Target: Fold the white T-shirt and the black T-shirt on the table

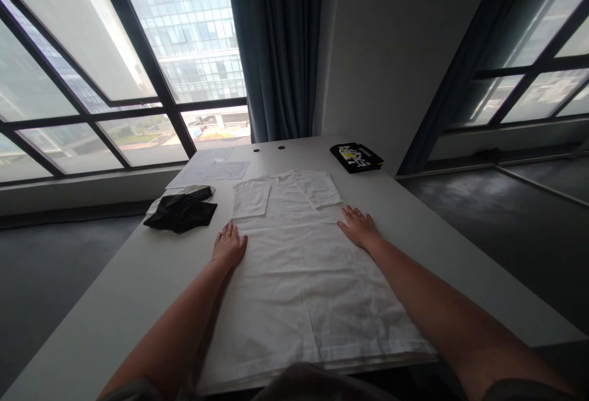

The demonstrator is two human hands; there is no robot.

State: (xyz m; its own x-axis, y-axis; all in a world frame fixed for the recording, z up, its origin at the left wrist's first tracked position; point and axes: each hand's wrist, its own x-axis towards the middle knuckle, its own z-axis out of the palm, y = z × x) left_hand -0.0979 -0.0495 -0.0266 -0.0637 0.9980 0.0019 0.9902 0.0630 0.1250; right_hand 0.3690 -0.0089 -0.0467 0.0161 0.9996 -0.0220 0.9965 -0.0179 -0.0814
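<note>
A white T-shirt [294,266] lies spread on the table, its collar at the far end and its hem toward me. Both short sleeves are laid inward over the body. My left hand [229,244] rests flat on the shirt's left edge, just below the sleeve, fingers stretched forward. On the opposite edge my right hand [359,226] lies flat with its fingers a little spread, near the right sleeve. Neither hand grips anything. Some creases run across the shirt's middle and lower part.
The white table [124,290] carries a dark crumpled cloth [181,210] at left, paper sheets [225,170] behind it, and a folded black garment with a printed design [356,157] at the far right. A blue curtain [280,51] hangs beyond, beside large windows.
</note>
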